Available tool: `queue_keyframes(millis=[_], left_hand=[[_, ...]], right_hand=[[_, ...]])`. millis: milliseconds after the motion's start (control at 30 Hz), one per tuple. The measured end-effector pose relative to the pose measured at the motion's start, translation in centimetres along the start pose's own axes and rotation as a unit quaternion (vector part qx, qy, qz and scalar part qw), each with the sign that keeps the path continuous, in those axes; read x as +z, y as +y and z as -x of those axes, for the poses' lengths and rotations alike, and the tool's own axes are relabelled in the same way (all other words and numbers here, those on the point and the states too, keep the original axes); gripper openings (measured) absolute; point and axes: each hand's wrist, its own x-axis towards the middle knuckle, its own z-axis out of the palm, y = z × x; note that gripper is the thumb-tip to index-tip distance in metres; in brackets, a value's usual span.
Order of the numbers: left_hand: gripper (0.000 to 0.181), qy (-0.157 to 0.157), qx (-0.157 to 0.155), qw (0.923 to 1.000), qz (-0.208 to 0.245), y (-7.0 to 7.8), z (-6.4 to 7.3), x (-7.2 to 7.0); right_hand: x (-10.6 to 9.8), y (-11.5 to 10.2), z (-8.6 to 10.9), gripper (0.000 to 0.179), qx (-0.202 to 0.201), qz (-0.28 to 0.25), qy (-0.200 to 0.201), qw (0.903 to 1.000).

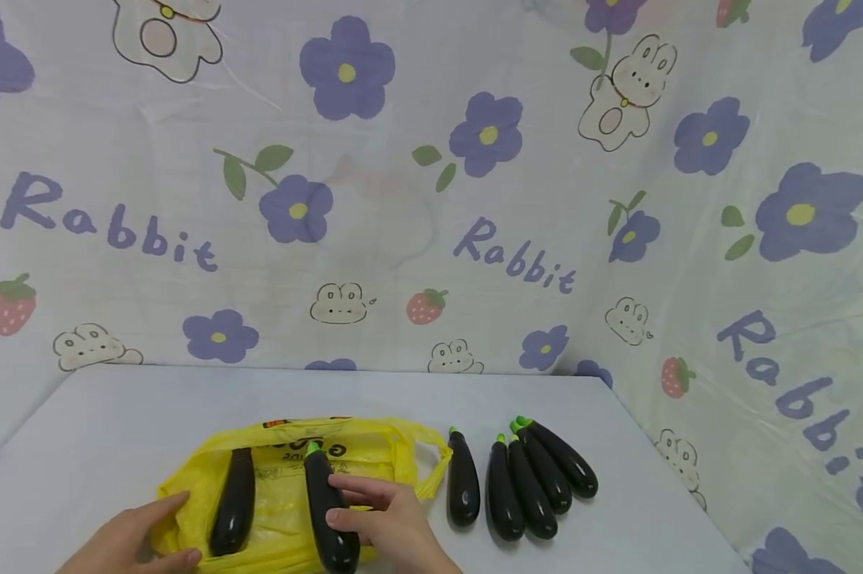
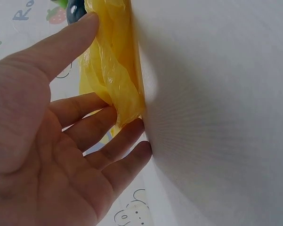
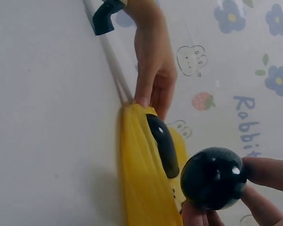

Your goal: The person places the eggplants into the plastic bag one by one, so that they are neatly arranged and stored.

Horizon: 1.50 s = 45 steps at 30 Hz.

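Note:
My right hand point(image 1: 399, 522) pinches a dark eggplant point(image 1: 325, 502) with a green stem between thumb and fingers, over the yellow plastic bag point(image 1: 202, 462). In the right wrist view, the round end of this eggplant point(image 3: 214, 179) faces the camera, raised off the table. Another eggplant point(image 1: 234, 506) lies in the left part of the bag's wide mouth. At the bag's left edge, my left hand point(image 1: 126, 538) is spread, its thumb and fingers touching the plastic. The left wrist view shows the fingers of this hand point(image 2: 70, 136) only slightly bent against the bag point(image 2: 115, 70).
Right of the bag, a single eggplant point(image 1: 463, 482) lies close to the bag's handle loop point(image 1: 439, 474). Farther right, several more eggplants point(image 1: 532, 486) lie side by side, stems pointing away. A white table point(image 1: 654, 510) bears everything, with a rabbit-and-flower printed cloth point(image 1: 374, 239) behind it.

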Motion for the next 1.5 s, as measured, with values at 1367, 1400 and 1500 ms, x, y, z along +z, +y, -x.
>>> queue_keyframes(millis=[1367, 1400, 1500], left_hand=[[0.081, 0.006, 0.025, 0.9997, 0.001, -0.5, -0.3, 0.0], [0.081, 0.006, 0.028, 0.9996, -0.001, -0.5, -0.2, -0.1], [0.079, 0.006, 0.034, 0.9994, -0.004, -0.4, 0.0, -0.2]], right_hand=[[5.5, -0.2, -3.1, 0.03, 0.027, -0.059, 0.009, 0.9979], [5.6, -0.2, -3.3, 0.03, 0.03, -0.061, 0.01, 0.9976], [6.0, -0.2, -3.8, 0.03, 0.041, -0.065, 0.019, 0.9969]])
